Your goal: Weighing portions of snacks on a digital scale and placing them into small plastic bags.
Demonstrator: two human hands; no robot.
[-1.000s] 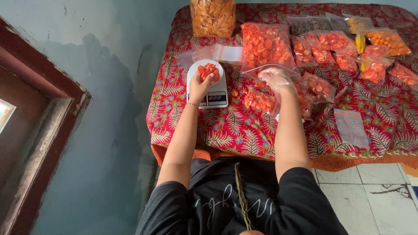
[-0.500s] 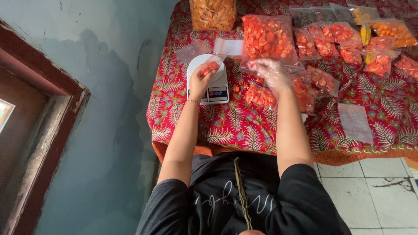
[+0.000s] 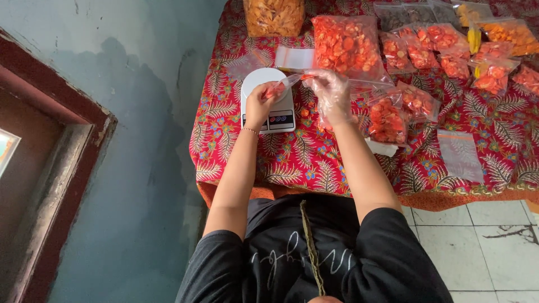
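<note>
The person stands at the near edge of a table with a red patterned cloth (image 3: 292, 163). The left hand (image 3: 259, 105) is closed around a small clear bag (image 3: 279, 88) with a few orange-red snack pieces inside, and it holds this bag just above the white kitchen scale (image 3: 268, 101). The right hand (image 3: 332, 96), covered with a thin plastic glove, pinches the far mouth of the same bag, fingers narrow, with one orange piece between the fingertips, as far as one can tell.

The risk is at the bag's mouth. It is soft and only partly open, so a piece may miss it and fall on the scale or the cloth. The glove is slippery, so the grip on the thin plastic may slide. The right forearm passes just beside a filled bag (image 3: 386, 120), and the big open bag of snacks (image 3: 347, 46) lies farther away; a careless elbow could push one and spill it.
</note>
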